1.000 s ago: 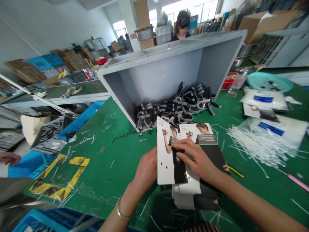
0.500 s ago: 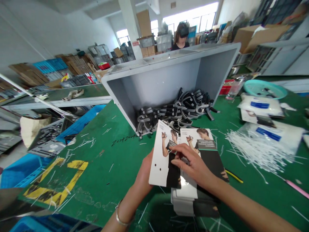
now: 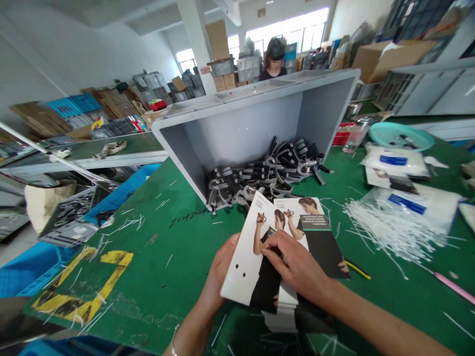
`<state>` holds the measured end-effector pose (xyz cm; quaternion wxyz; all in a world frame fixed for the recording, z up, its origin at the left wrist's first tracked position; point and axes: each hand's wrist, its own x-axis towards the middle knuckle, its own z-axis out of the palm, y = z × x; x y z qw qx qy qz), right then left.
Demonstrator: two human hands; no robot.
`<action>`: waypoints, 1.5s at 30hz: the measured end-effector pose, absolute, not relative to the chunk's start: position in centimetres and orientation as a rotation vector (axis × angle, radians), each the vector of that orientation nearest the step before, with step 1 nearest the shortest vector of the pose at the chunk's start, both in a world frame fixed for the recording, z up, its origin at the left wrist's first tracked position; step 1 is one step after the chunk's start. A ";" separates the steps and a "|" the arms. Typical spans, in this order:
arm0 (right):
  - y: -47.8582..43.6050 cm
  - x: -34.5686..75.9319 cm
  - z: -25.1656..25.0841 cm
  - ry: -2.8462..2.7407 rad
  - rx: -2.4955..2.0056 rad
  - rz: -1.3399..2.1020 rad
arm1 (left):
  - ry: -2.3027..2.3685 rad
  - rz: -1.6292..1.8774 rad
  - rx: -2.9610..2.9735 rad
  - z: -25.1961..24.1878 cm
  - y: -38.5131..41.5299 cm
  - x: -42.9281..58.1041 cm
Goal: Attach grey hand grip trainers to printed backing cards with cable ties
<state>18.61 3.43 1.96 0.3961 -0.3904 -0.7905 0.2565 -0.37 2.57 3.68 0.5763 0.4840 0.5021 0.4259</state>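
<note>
A printed packaging card (image 3: 243,264) is tilted in front of me, with two small holes in its white part. My left hand (image 3: 222,264) grips it from the left edge, its fingers hidden behind. Over the card's front, my right hand (image 3: 297,267) is closed, with thumb and forefinger pinched together near the printed arm. Whatever lies in that pinch is too small to make out. Beneath and to the right lies a stack of similar cards (image 3: 324,247), partly covered by my right hand.
Beyond the cards, a grey plastic bin (image 3: 245,128) lies on its side with many black-and-grey hand grip strengtheners (image 3: 285,163). To the right are white cable ties (image 3: 389,230), a yellow-black tool handle (image 3: 358,268), a pink-handled tool (image 3: 454,287) and a turquoise basin (image 3: 401,136). Behind the bin is a person (image 3: 273,59).
The held card has tilted further to the right and moved slightly lower. My right thumb and forefinger have come together over its front. The view has shifted slightly.
</note>
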 end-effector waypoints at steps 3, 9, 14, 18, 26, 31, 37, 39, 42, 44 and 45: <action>3.6 18.8 1.7 -2.063 -0.954 0.642 | 1.104 0.944 0.922 4.8 2.1 -0.9; 3.5 19.0 1.4 -2.079 -0.911 0.691 | 1.011 0.823 0.683 4.9 1.6 -0.9; 2.9 19.4 1.4 -2.047 -0.999 0.796 | 0.952 0.832 0.627 3.0 1.6 -1.1; 2.5 19.8 1.2 -1.992 -1.109 0.836 | 0.883 0.852 0.659 2.3 1.4 -1.3; 1.5 19.1 1.6 -2.126 -1.188 0.652 | 0.852 0.825 0.692 1.4 1.1 -0.6; 0.6 19.4 1.4 -2.042 -1.153 0.711 | 0.889 0.854 0.717 1.6 1.0 0.1; -2.1 20.7 0.7 -2.011 -1.138 0.563 | 0.858 0.834 0.724 2.0 -0.8 0.5; -3.3 20.6 0.9 -1.994 -1.108 0.575 | 0.840 0.798 0.733 2.2 -1.7 0.8; -5.0 20.4 1.7 -2.014 -0.960 0.646 | 0.826 0.749 0.742 2.5 -3.1 1.3; -5.9 20.7 2.3 -1.966 -0.923 0.625 | 0.849 0.807 0.726 2.7 -3.9 1.5; -6.2 21.2 2.5 -1.884 -0.959 0.584 | 0.863 0.857 0.705 2.8 -4.2 1.6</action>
